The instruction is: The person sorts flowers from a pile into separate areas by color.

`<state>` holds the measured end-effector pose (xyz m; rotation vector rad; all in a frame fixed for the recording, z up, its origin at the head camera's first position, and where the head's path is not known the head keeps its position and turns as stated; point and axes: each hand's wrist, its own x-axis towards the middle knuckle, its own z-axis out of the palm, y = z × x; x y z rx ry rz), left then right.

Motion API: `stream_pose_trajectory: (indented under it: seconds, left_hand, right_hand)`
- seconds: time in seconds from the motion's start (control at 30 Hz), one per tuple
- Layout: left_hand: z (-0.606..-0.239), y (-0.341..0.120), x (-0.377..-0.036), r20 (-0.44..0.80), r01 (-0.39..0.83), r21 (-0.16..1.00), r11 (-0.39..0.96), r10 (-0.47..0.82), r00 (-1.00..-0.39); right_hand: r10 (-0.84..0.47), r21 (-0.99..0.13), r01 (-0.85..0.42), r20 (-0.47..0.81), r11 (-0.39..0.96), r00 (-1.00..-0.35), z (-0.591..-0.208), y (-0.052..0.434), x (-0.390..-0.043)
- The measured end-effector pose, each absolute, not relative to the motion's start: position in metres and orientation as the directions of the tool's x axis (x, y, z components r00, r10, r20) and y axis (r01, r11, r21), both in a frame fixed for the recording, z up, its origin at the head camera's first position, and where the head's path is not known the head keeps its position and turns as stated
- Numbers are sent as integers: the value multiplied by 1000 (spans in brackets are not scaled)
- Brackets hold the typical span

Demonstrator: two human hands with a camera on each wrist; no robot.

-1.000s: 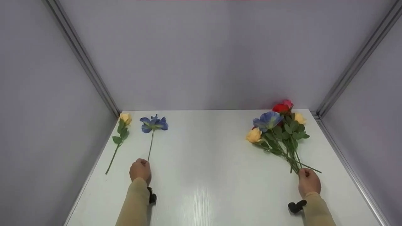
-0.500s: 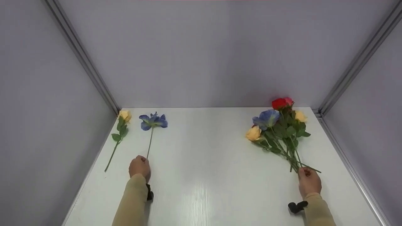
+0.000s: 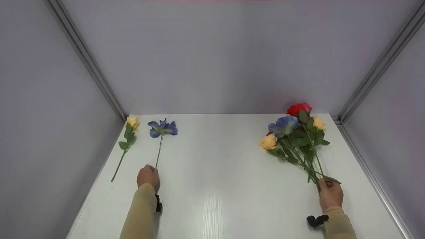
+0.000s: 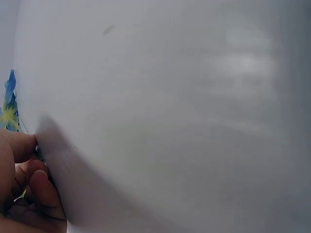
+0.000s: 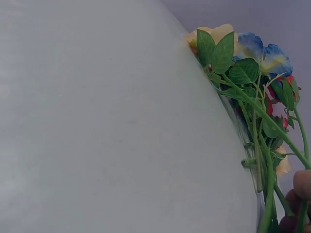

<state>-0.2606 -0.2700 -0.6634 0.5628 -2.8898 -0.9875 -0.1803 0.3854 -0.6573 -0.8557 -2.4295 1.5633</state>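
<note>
A single blue flower [image 3: 162,127] lies on the white table [image 3: 215,172] at the left, and my left hand [image 3: 148,176] pinches the near end of its thin stem. In the left wrist view my curled fingers [image 4: 29,179] show at the lower left, with the blue flower [image 4: 9,102] at the edge. At the right my right hand [image 3: 330,193] grips the stem ends of a bunch of flowers [image 3: 295,137] with blue, yellow and red heads. The right wrist view shows the bunch [image 5: 243,73] with its green stems running down to my fingers [image 5: 302,183].
A yellow rose [image 3: 132,122] with a leafy stem lies alone along the table's left edge, beside the blue flower. Grey walls with metal corner rails [image 3: 368,86] close in the table on three sides. Black wrist straps [image 3: 317,220] sit on both sleeves.
My right hand has shifted slightly right and nearer with the bunch, whose stems have swung a little more upright. The left hand has barely moved on the blue flower's stem.
</note>
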Motion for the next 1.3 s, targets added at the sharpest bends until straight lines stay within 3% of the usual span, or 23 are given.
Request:
stream_pose_trajectory:
  seconds: [0.43,0.67,0.93,1.1,1.3]
  left_hand:
    - [-664,-267,-261,-98,-321,622,714,-336,-937]
    - [-661,-272,-263,-59,-289,627,723,-325,-944]
    - [-661,-272,-254,-123,-313,701,641,-324,-938]
    - [-659,-274,-254,-80,-299,724,622,-354,-932]
    - [-644,-262,-255,-27,-255,737,626,-349,-937]
  right_hand:
    - [526,-951,304,-233,52,-818,-659,392,-170]
    - [546,-972,234,-181,27,-818,-659,395,-172]
    - [597,-969,91,-215,-230,-773,-656,406,-169]
    - [674,-977,109,-204,-180,-710,-651,413,-164]
    - [747,-986,164,-89,26,-659,-633,414,-167]
